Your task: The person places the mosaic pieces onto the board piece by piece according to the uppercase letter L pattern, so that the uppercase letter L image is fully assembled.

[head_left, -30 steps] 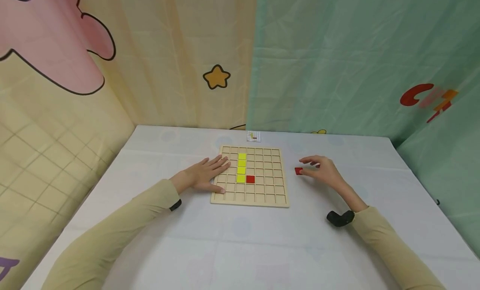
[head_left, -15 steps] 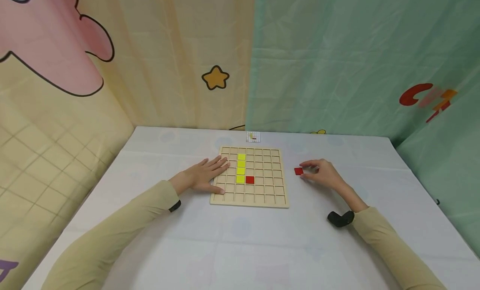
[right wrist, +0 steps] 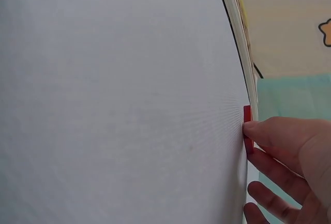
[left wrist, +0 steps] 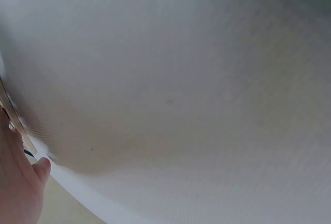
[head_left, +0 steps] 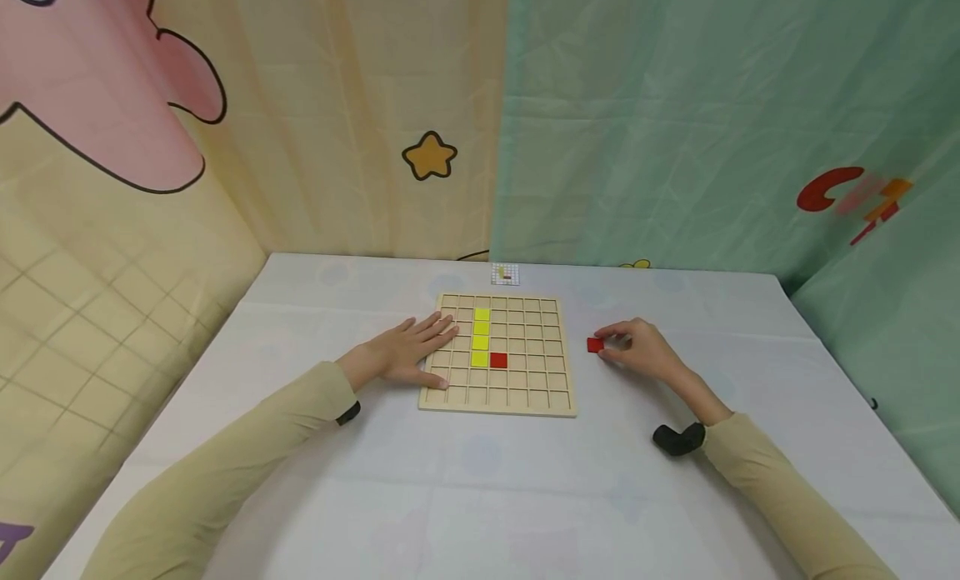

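A: Where is the right hand (head_left: 641,351) now?

B: It lies on the white table (head_left: 480,497), to the right of the wooden grid board (head_left: 501,401). Its thumb and forefinger pinch a small red tile (head_left: 596,345). The tile is low at the table surface, just beside the right edge of the board but apart from it. In the right wrist view the thumb (right wrist: 269,131) presses on the red tile (right wrist: 247,123); I cannot tell if the tile touches the cloth or is a little lifted.

A: And the left hand (head_left: 408,352)?

B: It rests flat on the left part of the board, with the fingers straight and spread, and it holds nothing. The fingertips reach near the yellow column. In the left wrist view only the edge of the hand (left wrist: 18,188) shows, beside the table surface.

A: What is already in the board?

B: Four yellow tiles (head_left: 481,337) stand in one column, in the upper half. One other red tile (head_left: 498,360) sits in the cell just to the right of the lowest yellow one, touching it.

A: Anything else on the table?

B: A small pattern card (head_left: 506,273) lies behind the far edge of the board, close to the curtain (head_left: 675,105).
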Demonstrator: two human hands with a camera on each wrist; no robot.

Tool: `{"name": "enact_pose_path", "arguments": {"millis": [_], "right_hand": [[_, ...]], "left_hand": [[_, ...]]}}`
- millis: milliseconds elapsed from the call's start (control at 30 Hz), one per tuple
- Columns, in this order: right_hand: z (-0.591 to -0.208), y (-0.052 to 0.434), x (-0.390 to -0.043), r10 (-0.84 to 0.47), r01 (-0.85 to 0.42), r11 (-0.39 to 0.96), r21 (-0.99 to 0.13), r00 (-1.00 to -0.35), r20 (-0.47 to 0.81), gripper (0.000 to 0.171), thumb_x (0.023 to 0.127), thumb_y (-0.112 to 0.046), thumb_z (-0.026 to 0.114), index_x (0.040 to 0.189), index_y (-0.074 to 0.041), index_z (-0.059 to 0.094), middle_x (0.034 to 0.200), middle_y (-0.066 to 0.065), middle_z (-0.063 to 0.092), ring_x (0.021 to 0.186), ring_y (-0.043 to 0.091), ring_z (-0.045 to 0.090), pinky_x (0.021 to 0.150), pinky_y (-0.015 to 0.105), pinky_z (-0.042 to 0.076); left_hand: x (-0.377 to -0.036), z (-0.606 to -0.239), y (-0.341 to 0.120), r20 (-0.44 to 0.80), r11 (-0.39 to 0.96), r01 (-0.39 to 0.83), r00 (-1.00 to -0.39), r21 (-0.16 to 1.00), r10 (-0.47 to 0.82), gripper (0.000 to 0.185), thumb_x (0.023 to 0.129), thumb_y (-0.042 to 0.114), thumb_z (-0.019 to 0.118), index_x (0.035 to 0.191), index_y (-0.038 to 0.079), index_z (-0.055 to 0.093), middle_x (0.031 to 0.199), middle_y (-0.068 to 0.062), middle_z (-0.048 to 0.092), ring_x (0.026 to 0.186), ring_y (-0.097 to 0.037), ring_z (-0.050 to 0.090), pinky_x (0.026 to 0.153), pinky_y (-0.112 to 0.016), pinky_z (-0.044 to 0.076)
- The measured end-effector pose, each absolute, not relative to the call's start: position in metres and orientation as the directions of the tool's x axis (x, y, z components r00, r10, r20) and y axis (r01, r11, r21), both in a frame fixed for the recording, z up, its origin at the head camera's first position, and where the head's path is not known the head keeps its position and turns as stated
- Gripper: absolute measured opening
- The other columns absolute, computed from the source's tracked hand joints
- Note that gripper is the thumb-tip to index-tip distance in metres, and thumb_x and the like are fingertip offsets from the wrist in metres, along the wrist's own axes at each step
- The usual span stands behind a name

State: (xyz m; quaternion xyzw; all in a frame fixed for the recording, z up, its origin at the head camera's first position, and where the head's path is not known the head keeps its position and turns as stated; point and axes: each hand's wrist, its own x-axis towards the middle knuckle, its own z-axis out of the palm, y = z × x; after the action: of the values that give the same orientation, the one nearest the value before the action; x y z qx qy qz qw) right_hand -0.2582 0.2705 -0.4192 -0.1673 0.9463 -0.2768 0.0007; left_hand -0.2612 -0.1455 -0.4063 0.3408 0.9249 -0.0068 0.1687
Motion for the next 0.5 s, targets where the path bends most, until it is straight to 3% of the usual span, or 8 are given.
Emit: {"name": "enact_pose_path", "arguments": {"millis": [500], "right_hand": [[-0.4132,0.2652,-0.2545,-0.297,-0.295,0.847,-0.443,-0.953,0.067,0.026,0.083,-0.017,0.073,0.104,-0.001,0.073,0.100,0.015,0.072,0.086,0.024,0.060,0.075,0.038,0.049]], "left_hand": [[-0.2650,-0.4130,-0.1468,-0.335,0.780,0.622,-0.723,0.063,0.604,0.099,0.085,0.076,0.041,0.156,0.023,-0.003,0.163,0.000,-0.009,0.151,-0.022,-0.009,0.120,-0.053,0.006]]}}
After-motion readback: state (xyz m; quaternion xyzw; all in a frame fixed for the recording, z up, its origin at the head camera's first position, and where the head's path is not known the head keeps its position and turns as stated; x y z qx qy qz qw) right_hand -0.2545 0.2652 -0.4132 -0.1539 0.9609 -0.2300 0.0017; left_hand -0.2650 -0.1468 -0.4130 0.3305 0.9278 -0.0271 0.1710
